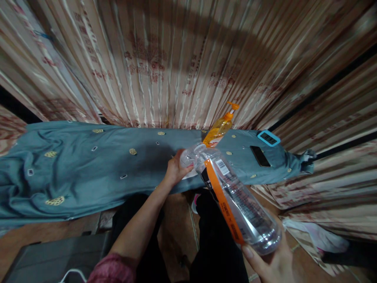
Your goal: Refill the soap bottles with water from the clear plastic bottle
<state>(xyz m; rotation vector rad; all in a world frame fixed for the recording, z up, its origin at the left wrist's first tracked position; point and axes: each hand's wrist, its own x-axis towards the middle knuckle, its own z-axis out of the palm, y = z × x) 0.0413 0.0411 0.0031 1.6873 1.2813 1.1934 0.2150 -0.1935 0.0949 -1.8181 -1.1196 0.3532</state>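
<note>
My right hand [272,261] grips the base of a large clear plastic bottle [235,196] with an orange label strip, tilted with its neck pointing away toward the table. My left hand [176,169] reaches forward and is closed around the bottle's neck or cap end, at the near edge of a table covered with a blue-grey patterned cloth [88,165]. An orange pump bottle [220,127] stands on the cloth just behind the clear bottle's neck.
A dark phone [260,155] and a small blue-framed device [268,138] lie on the cloth at the right. Striped patterned curtains [176,59] hang behind the table. A dark grey box [53,255] sits at lower left; white fabric [318,236] lies on the floor right.
</note>
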